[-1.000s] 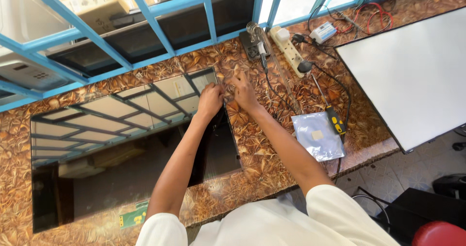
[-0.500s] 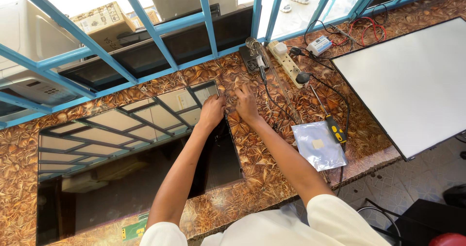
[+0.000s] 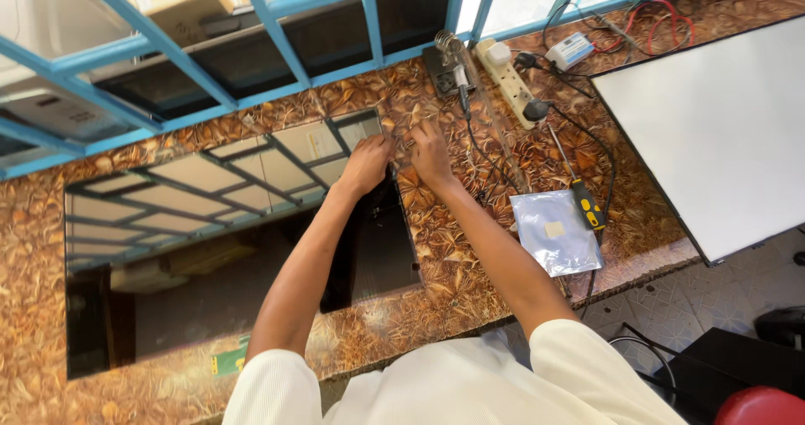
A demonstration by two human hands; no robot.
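From the head camera, the left hand (image 3: 366, 163) and right hand (image 3: 429, 152) meet at the far right corner of a large glossy black glass panel (image 3: 210, 249) lying flat on the brown leaf-patterned counter (image 3: 457, 282), near its back edge. The fingers of both hands are curled down at that corner; whether they pinch anything I cannot tell.

Pressing or prying there could crack the glass, I judge (its corner is the weak spot). A yellow-handled screwdriver (image 3: 589, 204) and a silvery anti-static bag (image 3: 555, 230) lie near the right elbow, where a sweep of the forearm could knock them off the counter's edge.
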